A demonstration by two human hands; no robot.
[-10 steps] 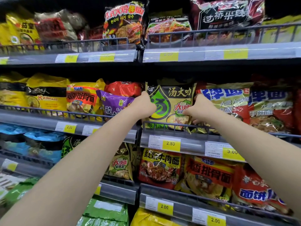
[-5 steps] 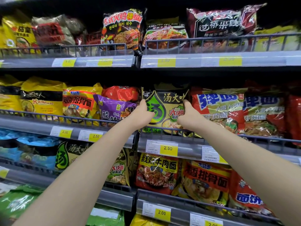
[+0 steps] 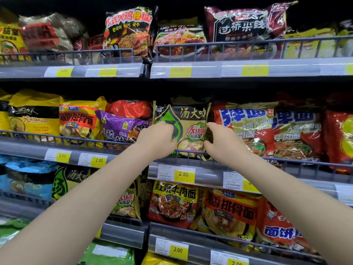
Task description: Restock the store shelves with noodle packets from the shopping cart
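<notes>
Both arms reach up to the middle shelf point(image 3: 210, 170). The black and green noodle packet point(image 3: 188, 127) stands upright on that shelf, behind its wire front rail point(image 3: 191, 152), directly above the yellow 2.50 price tag point(image 3: 183, 174).

The left hand point(image 3: 158, 139) covers the packet's lower left part, fingers curled over its left edge and front. The right hand point(image 3: 222, 141) is at the packet's lower right corner, thumb and fingers closed on that edge. The two hands are apart, with the packet's printed front showing between them. How firmly either hand grips cannot be told.

Left of the packet, touching its side, a purple packet point(image 3: 118, 127) leans with a red packet point(image 3: 128, 109) behind it. Right of the packet stands a red and blue packet point(image 3: 246, 127), close against it.

Below the packet, on the next shelf down, a red beef noodle packet point(image 3: 173, 203) and an orange and yellow packet point(image 3: 229, 213) stand side by side. Above the packet, the top shelf holds a black packet with flame print point(image 3: 129, 31).
</notes>
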